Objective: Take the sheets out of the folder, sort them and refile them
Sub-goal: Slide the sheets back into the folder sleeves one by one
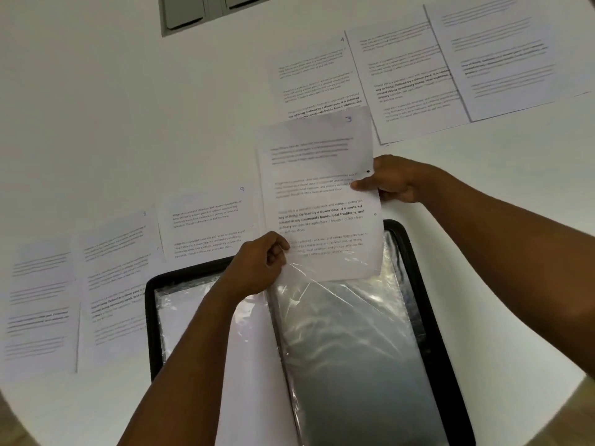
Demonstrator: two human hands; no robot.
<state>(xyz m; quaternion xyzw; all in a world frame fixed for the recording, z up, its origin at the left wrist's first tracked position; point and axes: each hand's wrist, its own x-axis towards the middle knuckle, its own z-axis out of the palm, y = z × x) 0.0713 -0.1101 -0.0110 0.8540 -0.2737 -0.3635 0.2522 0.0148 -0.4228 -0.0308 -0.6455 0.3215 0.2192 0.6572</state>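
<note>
A black folder [428,294] lies open on the white table, its clear plastic sleeves [347,342] showing. My right hand [396,180] pinches the right edge of a printed sheet marked 3 [318,194], held above the folder with its lower edge inside the mouth of a sleeve. My left hand [257,265] pinches the top edge of that clear sleeve at the sheet's lower left corner. Three printed sheets [415,78] lie in a row at the back right. Three more sheets [122,262] lie in a row to the left of the folder.
A grey socket panel [212,11] is set into the table at the back. A white sheet sits in the left-hand sleeve [180,317] of the folder. The table's rounded edge [19,410] curves at the lower left and lower right.
</note>
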